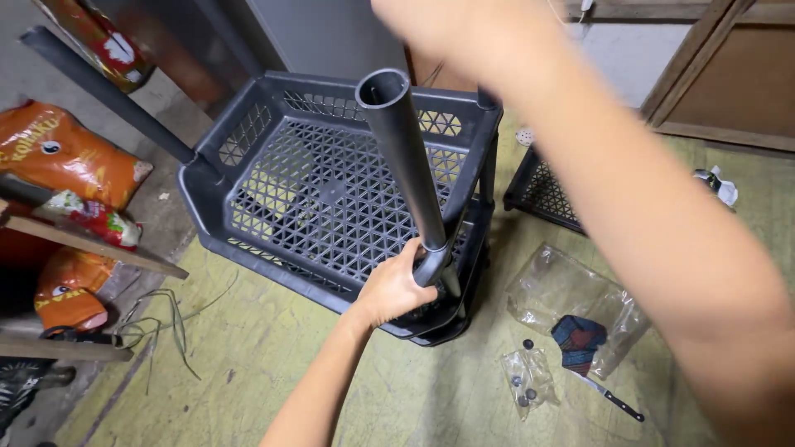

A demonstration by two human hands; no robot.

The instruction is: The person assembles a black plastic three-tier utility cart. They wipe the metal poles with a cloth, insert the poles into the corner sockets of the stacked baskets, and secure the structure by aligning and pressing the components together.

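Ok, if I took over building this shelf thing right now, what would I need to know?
Left hand: gripping the base of the grey tube, where it meets the near corner of the dark plastic basket.
Right hand: up at the top edge, blurred, grip unclear.
Done: baskets stacked; another pole stands in the far left corner.
Left: this tube looks not yet firmly seated.
On the floor: a small bag of round parts, a knife, another basket.
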